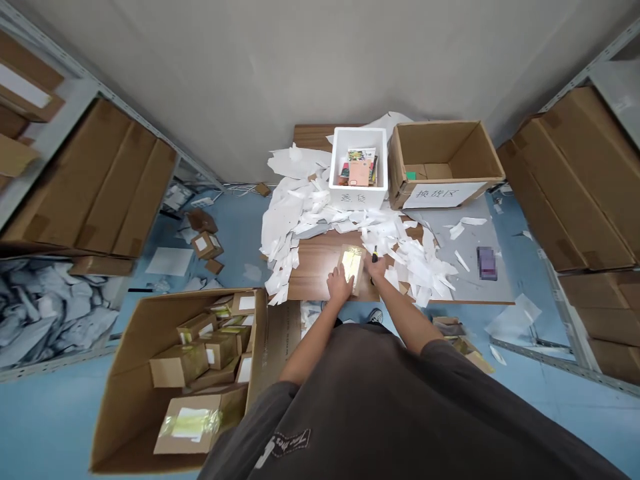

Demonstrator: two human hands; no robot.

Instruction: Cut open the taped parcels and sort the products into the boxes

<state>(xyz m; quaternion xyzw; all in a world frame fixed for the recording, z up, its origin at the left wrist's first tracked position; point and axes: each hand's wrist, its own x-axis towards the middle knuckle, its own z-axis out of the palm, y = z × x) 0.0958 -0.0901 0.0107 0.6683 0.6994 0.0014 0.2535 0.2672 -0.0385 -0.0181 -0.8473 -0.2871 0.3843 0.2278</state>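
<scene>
A small cardboard parcel (351, 265) wrapped in shiny tape lies on the wooden table (310, 267) near its front edge. My left hand (339, 285) grips the parcel's near left side, fingers curled on it. Just right of the parcel, my right hand (377, 267) is closed round a small tool with a black and yellow handle (375, 254). White torn paper scraps (310, 213) lie heaped around and behind the parcel.
A white bin (359, 167) with colourful items and an open cardboard box (440, 160) stand at the table's back. A purple object (487, 262) lies on the right. On the floor at left, a large carton (185, 373) holds several small parcels. Shelves with flat cartons flank both sides.
</scene>
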